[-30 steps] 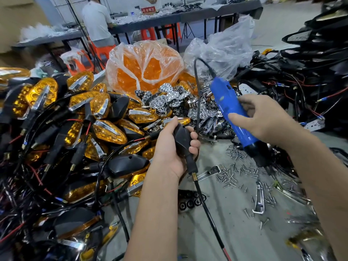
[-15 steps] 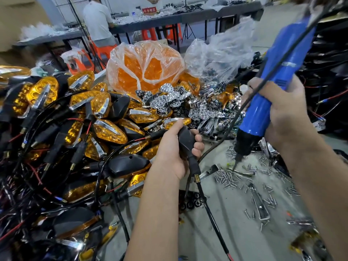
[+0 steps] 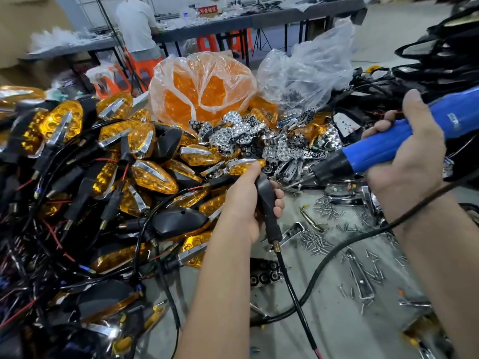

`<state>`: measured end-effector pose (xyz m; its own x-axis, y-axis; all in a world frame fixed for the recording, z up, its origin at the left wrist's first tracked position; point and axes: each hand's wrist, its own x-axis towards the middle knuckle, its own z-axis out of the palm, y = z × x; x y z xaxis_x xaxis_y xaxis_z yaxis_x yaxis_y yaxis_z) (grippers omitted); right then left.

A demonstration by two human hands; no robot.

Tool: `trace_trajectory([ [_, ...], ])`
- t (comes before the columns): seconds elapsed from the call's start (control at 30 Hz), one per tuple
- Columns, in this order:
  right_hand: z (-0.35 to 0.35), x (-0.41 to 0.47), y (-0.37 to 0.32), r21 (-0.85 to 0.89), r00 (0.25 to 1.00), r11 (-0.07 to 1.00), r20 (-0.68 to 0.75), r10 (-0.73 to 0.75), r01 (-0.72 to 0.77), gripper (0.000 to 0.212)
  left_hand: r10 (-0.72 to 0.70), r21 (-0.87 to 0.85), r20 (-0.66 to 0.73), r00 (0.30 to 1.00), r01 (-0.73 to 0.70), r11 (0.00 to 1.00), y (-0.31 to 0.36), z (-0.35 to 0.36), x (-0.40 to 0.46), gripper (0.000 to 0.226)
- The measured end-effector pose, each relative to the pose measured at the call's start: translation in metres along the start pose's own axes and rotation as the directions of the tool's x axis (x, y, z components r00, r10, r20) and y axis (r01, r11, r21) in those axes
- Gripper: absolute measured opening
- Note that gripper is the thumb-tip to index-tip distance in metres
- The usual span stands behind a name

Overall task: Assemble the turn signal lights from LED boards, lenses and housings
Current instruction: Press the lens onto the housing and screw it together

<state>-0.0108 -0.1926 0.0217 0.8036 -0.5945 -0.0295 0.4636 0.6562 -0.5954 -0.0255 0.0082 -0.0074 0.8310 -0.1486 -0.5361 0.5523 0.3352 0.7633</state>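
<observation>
My left hand (image 3: 245,203) grips a black turn signal housing (image 3: 265,195) by its body, the stem and black cable (image 3: 290,283) hanging down toward me. My right hand (image 3: 412,154) holds a blue electric screwdriver (image 3: 388,146) almost level, its black nose (image 3: 329,168) pointing left at the housing from a short gap. A big heap of finished amber turn signals (image 3: 150,174) with black wires fills the left side. Chrome reflectors (image 3: 280,143) lie piled behind my hands.
A clear bag of orange lenses (image 3: 204,92) and an emptier clear bag (image 3: 305,71) stand at the back. Loose screws (image 3: 324,244) and chrome strips (image 3: 360,278) litter the grey table. Black housings with wires pile at the right. A person stands at a far bench (image 3: 134,27).
The screwdriver swung from upright to nearly level, its nose now aimed left at the housing. My left hand has kept its grip on the housing in about the same spot.
</observation>
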Motion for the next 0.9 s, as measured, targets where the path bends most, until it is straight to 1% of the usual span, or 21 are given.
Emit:
trace_trajectory([
  [0.17, 0.004, -0.004, 0.002, 0.086, 0.999, 0.995, -0.018, 0.051, -0.049, 0.026, 0.019, 0.102, -0.008, 1.000, -0.018, 0.995, -0.003, 0.002, 0.001, 0.055],
  [0.23, 0.005, -0.008, 0.003, 0.143, 0.997, 0.987, -0.020, 0.076, -0.072, 0.022, 0.032, 0.132, -0.005, 0.999, -0.031, 0.991, -0.003, 0.001, 0.002, 0.054],
  [0.3, 0.005, -0.010, 0.006, 0.163, 0.996, 0.984, -0.031, 0.078, -0.072, 0.021, 0.045, 0.145, -0.004, 0.999, -0.044, 0.988, -0.004, 0.001, 0.003, 0.054],
  [0.53, 0.003, -0.009, 0.007, 0.155, 0.995, 0.987, -0.077, 0.065, -0.052, 0.022, 0.095, 0.167, -0.014, 0.995, -0.091, 0.982, -0.006, 0.002, 0.004, 0.053],
  [0.77, 0.005, -0.016, 0.010, 0.125, 0.995, 0.991, -0.079, 0.058, -0.048, 0.022, 0.117, 0.228, -0.037, 0.992, -0.106, 0.968, -0.008, 0.007, 0.005, 0.052],
  [0.9, 0.010, -0.021, 0.012, 0.113, 0.994, 0.991, -0.071, 0.086, -0.078, 0.028, 0.178, 0.253, -0.068, 0.982, -0.155, 0.955, -0.009, 0.007, 0.007, 0.051],
])
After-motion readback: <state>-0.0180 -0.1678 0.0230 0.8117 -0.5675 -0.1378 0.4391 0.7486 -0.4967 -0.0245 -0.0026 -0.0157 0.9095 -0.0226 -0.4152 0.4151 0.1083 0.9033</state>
